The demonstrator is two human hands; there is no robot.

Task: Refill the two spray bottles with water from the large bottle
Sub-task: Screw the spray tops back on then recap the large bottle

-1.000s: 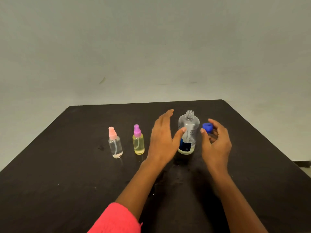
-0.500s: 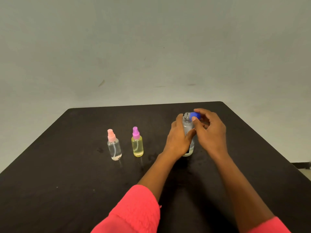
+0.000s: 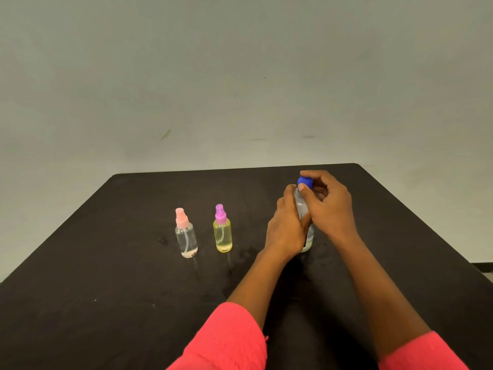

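Cap [image 3: 305, 181] now sits on the large bottle [image 3: 301, 202], upright on the surface [image 3: 106, 289]; a second ago it was off. Right hand [image 3: 329, 204] pinches it, left hand [image 3: 286, 228] wraps the body. Both spray bottles [image 3: 186, 236] seem capped, so refilling looks finished.

dark table [image 3: 106, 303], grey wall [image 3: 240, 76]

two spray bottles, one pink-topped [image 3: 186, 233] and one purple-topped [image 3: 222, 230], one large bottle [image 3: 304, 209], one blue cap [image 3: 305, 182], two hands, left [image 3: 286, 228] and right [image 3: 329, 204], one table [image 3: 106, 289]
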